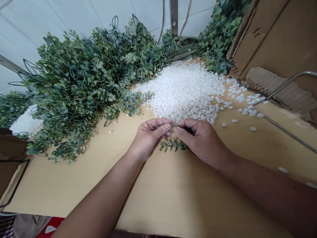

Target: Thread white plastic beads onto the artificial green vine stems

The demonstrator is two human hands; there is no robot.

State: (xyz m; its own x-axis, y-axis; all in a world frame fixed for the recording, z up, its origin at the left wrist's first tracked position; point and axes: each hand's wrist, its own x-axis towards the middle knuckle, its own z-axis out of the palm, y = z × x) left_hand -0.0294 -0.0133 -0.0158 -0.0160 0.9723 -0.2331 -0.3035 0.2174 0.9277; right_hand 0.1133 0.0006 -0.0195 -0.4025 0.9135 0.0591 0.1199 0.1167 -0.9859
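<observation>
My left hand (155, 132) and my right hand (195, 134) meet at the fingertips above the table, just in front of a heap of small white plastic pieces (185, 89). Both are closed in a pinch. A green artificial leaf sprig (173, 144) hangs below my right hand, which grips its stem. Between the fingertips a small bit of greenery shows; my left thumb and forefinger pinch there. Whether a white piece is also held is hidden by the fingers.
A large pile of artificial greenery (81, 82) lies at the left and back of the tan table (99, 185). More greenery (220, 36) is at the back right, by a torn cardboard box (279, 43). A bent metal rod (284, 130) and scattered white pieces lie to the right.
</observation>
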